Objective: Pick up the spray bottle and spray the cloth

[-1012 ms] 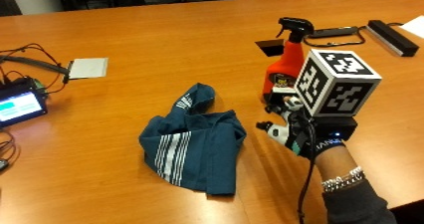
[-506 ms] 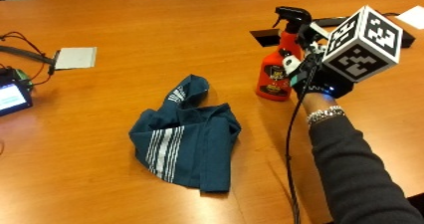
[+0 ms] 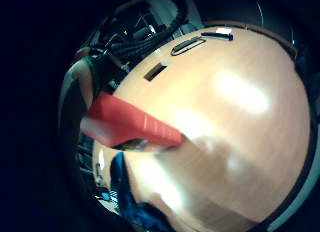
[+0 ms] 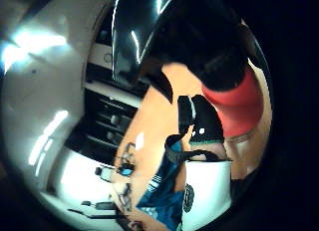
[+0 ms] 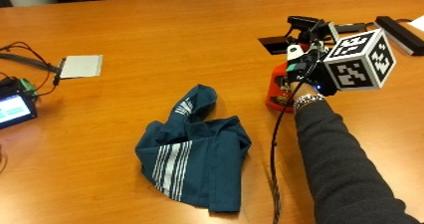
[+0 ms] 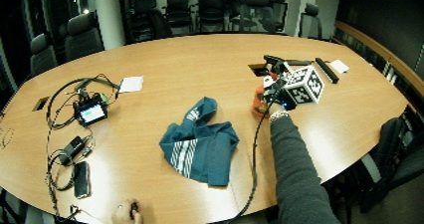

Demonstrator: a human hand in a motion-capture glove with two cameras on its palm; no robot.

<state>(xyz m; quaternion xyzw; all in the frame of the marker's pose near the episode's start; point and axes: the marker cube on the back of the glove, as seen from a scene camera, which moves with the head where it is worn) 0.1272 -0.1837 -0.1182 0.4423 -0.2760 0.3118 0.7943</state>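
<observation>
A red plastic spray bottle (image 5: 275, 87) with a black trigger head is seen upright on the glossy wooden table (image 5: 165, 40). The black-gloved right hand (image 5: 306, 70) appears wrapped around it. A crumpled, white-striped teal cloth (image 5: 192, 152) lies nearby.

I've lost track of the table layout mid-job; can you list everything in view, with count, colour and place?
Spray bottle: one, red with black trigger head, standing on the table, right of the cloth.
Cloth: one, teal with white stripes, crumpled at mid-table.
Table: one, orange-brown wood.
White card: one, flat, far left of the cloth.
Small screen device: one, lit screen, cabled, at the table's left edge.
Black bar: one, beyond the bottle at the far right.
Phone: one, black, near edge, left.
Gloved right hand: black glove, against the bottle's upper body; the fingers are hidden behind it.
</observation>
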